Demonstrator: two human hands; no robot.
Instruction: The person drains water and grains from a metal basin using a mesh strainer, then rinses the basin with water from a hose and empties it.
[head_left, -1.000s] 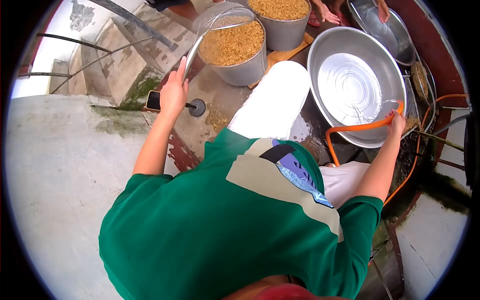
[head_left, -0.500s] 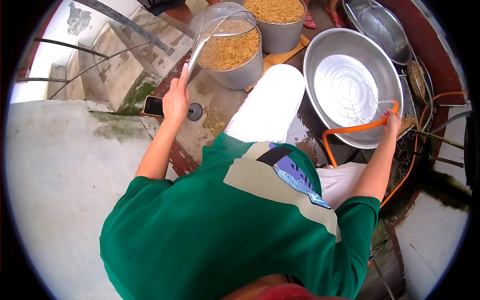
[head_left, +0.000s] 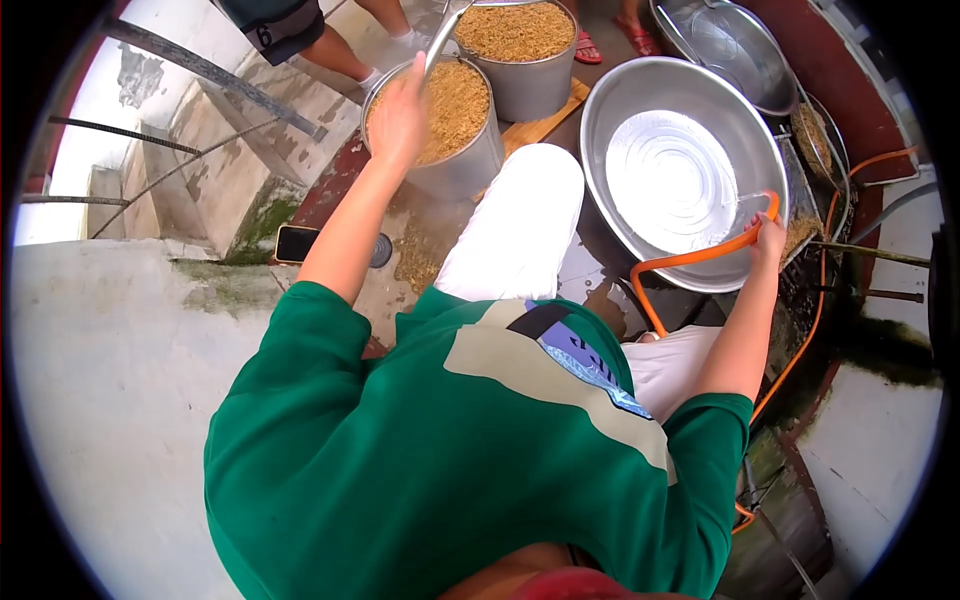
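My left hand (head_left: 400, 120), slightly blurred, is closed on the pale handle (head_left: 441, 38) of a mesh strainer. The strainer's bowl lies past the top edge of the view. Below and beside this hand stands a metal pot (head_left: 462, 168) full of golden-brown grain (head_left: 455, 105). My right hand (head_left: 768, 240) grips an orange hose (head_left: 700, 254) near its end, at the near right rim of a wide metal basin (head_left: 598, 150). Water runs from the hose into the basin, where shallow water covers the bottom.
A second grain-filled pot (head_left: 520, 80) stands behind on a wooden board (head_left: 560, 112). Another metal basin (head_left: 745, 55) is at the back right. A phone (head_left: 296, 243) lies left of my arm. Other people's legs (head_left: 340, 52) and red sandals (head_left: 588, 48) show at the top.
My left hand has moved up and away with the strainer, whose mesh bowl has left the view. My right hand still holds the running hose over the basin.
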